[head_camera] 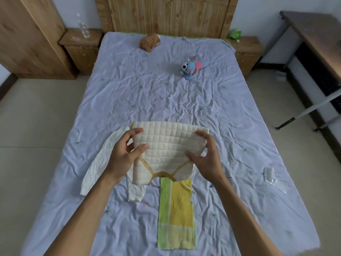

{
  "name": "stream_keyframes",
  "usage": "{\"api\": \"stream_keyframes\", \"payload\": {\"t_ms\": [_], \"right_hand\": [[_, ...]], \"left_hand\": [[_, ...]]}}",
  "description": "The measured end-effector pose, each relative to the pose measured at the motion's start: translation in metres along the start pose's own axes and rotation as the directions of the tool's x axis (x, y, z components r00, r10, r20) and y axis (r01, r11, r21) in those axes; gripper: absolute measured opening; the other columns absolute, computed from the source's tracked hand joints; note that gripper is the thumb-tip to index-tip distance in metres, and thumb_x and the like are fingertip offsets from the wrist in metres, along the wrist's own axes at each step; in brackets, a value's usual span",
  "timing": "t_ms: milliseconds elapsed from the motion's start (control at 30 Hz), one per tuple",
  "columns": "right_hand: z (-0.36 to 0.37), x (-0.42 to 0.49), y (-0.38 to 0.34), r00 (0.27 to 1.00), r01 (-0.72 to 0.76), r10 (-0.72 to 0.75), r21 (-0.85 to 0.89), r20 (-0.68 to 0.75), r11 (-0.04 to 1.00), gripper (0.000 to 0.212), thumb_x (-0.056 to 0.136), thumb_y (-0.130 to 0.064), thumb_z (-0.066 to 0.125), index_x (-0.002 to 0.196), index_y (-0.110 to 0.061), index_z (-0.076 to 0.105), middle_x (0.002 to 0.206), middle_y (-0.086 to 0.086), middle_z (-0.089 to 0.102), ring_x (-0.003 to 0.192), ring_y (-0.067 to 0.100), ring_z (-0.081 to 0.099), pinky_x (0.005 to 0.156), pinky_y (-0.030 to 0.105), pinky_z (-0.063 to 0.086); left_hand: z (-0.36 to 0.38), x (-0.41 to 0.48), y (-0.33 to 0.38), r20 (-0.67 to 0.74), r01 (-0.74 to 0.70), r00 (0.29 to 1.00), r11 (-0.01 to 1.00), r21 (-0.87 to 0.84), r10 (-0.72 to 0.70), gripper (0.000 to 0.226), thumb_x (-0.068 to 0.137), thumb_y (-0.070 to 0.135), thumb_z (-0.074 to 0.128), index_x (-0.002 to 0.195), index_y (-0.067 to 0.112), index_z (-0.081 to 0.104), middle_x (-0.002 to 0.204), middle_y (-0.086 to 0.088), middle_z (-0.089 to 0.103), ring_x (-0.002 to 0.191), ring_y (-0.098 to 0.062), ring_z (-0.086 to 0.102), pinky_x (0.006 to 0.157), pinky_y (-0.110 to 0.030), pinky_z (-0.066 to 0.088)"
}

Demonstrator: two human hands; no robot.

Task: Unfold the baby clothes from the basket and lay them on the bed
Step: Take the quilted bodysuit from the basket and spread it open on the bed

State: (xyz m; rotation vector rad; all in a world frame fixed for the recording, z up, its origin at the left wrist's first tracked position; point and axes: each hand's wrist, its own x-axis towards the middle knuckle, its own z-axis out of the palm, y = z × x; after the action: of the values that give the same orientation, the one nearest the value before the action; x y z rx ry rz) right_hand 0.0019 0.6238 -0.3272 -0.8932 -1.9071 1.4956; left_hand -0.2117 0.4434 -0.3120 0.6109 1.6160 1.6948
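Both hands grip a quilted cream garment above the bed.

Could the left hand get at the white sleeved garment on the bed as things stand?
Probably yes: the white garment lies just beside the left hand, sleeve uncovered, but that hand first has to let go of the quilted garment.
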Motion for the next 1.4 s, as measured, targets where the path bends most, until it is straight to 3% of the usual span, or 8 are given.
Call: {"api": "stream_keyframes", "payload": {"t_ms": [100, 300, 667, 767, 900, 1167, 1267, 1400], "right_hand": [[0.009, 0.02, 0.016, 0.999, -0.034, 0.033, 0.044, 0.018, 0.998, 0.063, 0.082, 0.007, 0.073, 0.13, -0.028, 0.052, 0.126, -0.025, 0.055, 0.111, -0.002, 0.059, 0.075, 0.023, 0.058], [0.01, 0.086, 0.084, 0.975, -0.162, 0.152, 0.053, 0.161, 0.985, 0.067, 0.081, 0.008, 0.071, 0.131, -0.032, 0.053, 0.131, -0.004, 0.056, 0.1, 0.011, 0.064, 0.07, 0.029, 0.059], [0.027, 0.222, 0.322, 0.864, -0.443, 0.409, 0.055, 0.292, 0.895, 0.068, 0.084, 0.01, 0.07, 0.136, -0.029, 0.052, 0.127, 0.018, 0.06, 0.104, 0.028, 0.067, 0.08, 0.033, 0.061], [0.033, 0.241, 0.377, 0.875, -0.414, 0.404, -0.02, 0.266, 0.91, 0.067, 0.084, 0.006, 0.071, 0.135, -0.033, 0.052, 0.12, 0.015, 0.062, 0.094, 0.021, 0.067, 0.079, 0.038, 0.063], [0.037, 0.257, 0.431, 0.908, -0.321, 0.339, -0.113, 0.245, 0.94, 0.067, 0.087, 0.0, 0.073, 0.141, -0.03, 0.047, 0.136, 0.006, 0.052, 0.108, 0.024, 0.062, 0.085, 0.04, 0.062], [0.048, 0.241, 0.463, 0.981, -0.14, 0.182, -0.415, 0.062, 0.899, 0.069, 0.087, -0.024, 0.078, 0.148, -0.025, 0.045, 0.144, 0.007, 0.038, 0.115, 0.026, 0.056, 0.09, 0.036, 0.057], [0.051, 0.217, 0.455, 0.988, -0.105, 0.146, -0.499, 0.044, 0.86, 0.072, 0.087, -0.034, 0.077, 0.149, -0.029, 0.043, 0.132, 0.003, 0.037, 0.1, 0.018, 0.054, 0.08, 0.025, 0.053], [0.053, 0.198, 0.443, 0.952, -0.186, 0.289, -0.563, 0.099, 0.805, 0.083, 0.089, -0.046, 0.069, 0.157, -0.042, 0.02, 0.104, -0.006, 0.048, 0.072, 0.006, 0.056, 0.063, 0.017, 0.045]], "left_hand": [[-0.018, 0.029, -0.026, 0.018, 0.045, 0.999, 0.999, -0.007, -0.045, 0.053, 0.075, 0.032, 0.085, 0.124, 0.035, 0.066, 0.125, 0.008, 0.072, 0.115, -0.019, 0.071, 0.086, -0.032, 0.061], [-0.033, 0.094, -0.1, 0.048, 0.117, 0.992, 0.992, 0.05, -0.12, 0.062, 0.073, 0.033, 0.088, 0.129, 0.035, 0.063, 0.133, 0.004, 0.067, 0.122, -0.019, 0.067, 0.09, -0.034, 0.06], [-0.015, 0.249, -0.311, 0.024, 0.271, 0.961, 0.952, 0.145, -0.277, 0.056, 0.071, 0.026, 0.085, 0.121, 0.042, 0.065, 0.13, -0.002, 0.066, 0.112, -0.017, 0.072, 0.088, -0.031, 0.06], [-0.012, 0.28, -0.365, 0.032, 0.305, 0.948, 0.934, 0.186, -0.316, 0.051, 0.08, 0.013, 0.081, 0.117, 0.044, 0.064, 0.126, -0.007, 0.067, 0.111, -0.019, 0.072, 0.086, -0.03, 0.058], [-0.006, 0.306, -0.413, 0.014, 0.299, 0.949, 0.917, 0.266, -0.314, 0.052, 0.091, -0.001, 0.072, 0.115, 0.044, 0.062, 0.123, -0.012, 0.067, 0.104, -0.013, 0.07, 0.078, -0.023, 0.058], [-0.001, 0.309, -0.436, -0.04, 0.118, 0.992, 0.772, 0.624, -0.119, 0.054, 0.089, 0.015, 0.077, 0.136, 0.034, 0.057, 0.129, 0.001, 0.05, 0.116, -0.024, 0.059, 0.102, -0.041, 0.052], [0.0, 0.287, -0.44, -0.051, 0.071, 0.997, 0.69, 0.72, -0.05, 0.068, 0.085, 0.025, 0.082, 0.146, 0.031, 0.053, 0.133, -0.001, 0.043, 0.125, -0.013, 0.047, 0.107, -0.032, 0.042], [0.002, 0.26, -0.444, -0.052, 0.126, 0.991, 0.7, 0.703, -0.126, 0.072, 0.09, 0.028, 0.076, 0.153, 0.038, 0.043, 0.134, 0.003, 0.056, 0.121, 0.0, 0.05, 0.107, -0.026, 0.039]]}}
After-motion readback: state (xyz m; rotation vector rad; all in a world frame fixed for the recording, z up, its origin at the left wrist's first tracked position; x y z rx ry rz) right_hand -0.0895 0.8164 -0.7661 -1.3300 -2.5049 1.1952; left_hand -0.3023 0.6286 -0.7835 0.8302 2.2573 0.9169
